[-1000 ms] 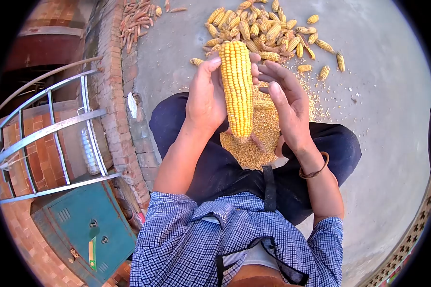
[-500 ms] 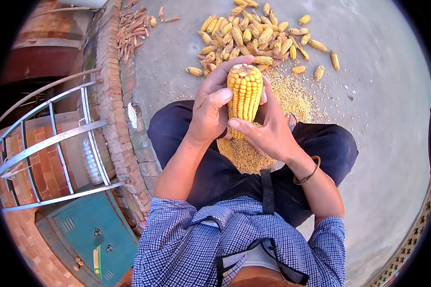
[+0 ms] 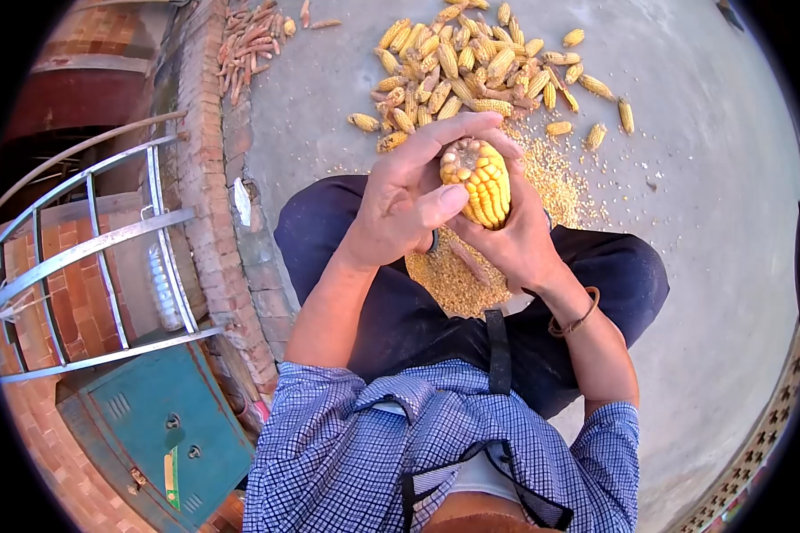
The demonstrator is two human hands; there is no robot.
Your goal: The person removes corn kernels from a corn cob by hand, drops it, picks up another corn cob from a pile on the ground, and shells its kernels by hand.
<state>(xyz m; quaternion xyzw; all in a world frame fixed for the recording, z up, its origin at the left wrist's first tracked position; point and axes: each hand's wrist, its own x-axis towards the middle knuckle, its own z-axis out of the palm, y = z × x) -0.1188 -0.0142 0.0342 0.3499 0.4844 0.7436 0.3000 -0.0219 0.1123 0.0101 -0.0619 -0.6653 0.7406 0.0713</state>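
A yellow ear of corn [image 3: 487, 194] is held in front of me, its tip end tilted toward the camera. A few kernels at that end look bare or pale. My right hand [image 3: 526, 242] wraps round its lower right side. Against the tip presses the thumb of my left hand [image 3: 393, 202], while its fingers arch over the far side, partly hidden. Loose kernels [image 3: 443, 286] lie heaped between my legs below the hands. More kernels [image 3: 556, 178] are strewn on the ground beyond.
Ahead lies a pile of unshelled ears [image 3: 449, 62], with several stray ears at its right. Reddish bare cobs [image 3: 244, 53] are heaped by a brick edging [image 3: 206, 178] at the left. A metal rail frame [image 3: 98, 235] and a green metal box [image 3: 160, 426] stand on that side.
The ear has tipped so its end faces the camera more, and has shifted slightly right and down. My left fingers have moved up over it, with the thumb now at the tip.
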